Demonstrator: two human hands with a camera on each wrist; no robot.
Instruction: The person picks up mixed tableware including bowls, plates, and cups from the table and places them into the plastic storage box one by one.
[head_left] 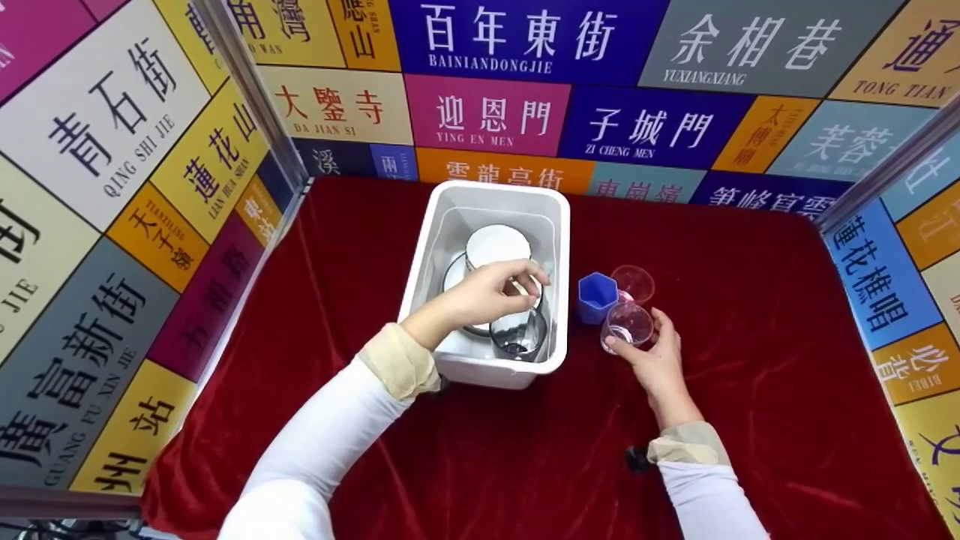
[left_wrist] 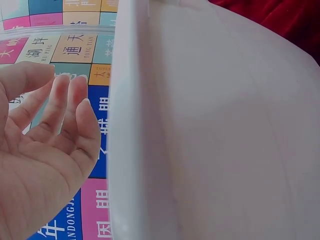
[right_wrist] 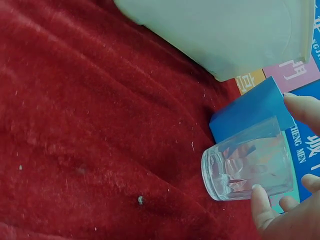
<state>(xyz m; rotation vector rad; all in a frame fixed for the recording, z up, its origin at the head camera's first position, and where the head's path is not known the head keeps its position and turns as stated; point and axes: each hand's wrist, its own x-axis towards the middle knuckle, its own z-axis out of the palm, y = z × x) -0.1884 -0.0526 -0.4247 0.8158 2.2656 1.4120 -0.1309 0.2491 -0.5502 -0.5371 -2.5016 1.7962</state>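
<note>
My left hand point(head_left: 499, 292) hovers over the white plastic tub point(head_left: 427, 225), its fingers loosely bent with nothing between them; the left wrist view shows this hand point(left_wrist: 55, 135) beside the tub's wall. Under it in the tub sit a white round dish point(head_left: 498, 244), partly hidden dark-rimmed white dishware, and a dark see-through glass point(head_left: 517, 337). My right hand point(head_left: 656, 356) holds a clear drinking glass point(head_left: 628, 324) between thumb and fingers. That glass point(right_wrist: 250, 165) is upright on the cloth in the right wrist view. Touching or close to it is a blue hexagonal cup point(head_left: 598, 298).
Behind the clear glass stands a second clear, pinkish-looking glass point(head_left: 634, 281). Dark red velvet cloth point(head_left: 487, 465) covers the table. Panels with printed street names point(head_left: 487, 112) wall in the back and both sides.
</note>
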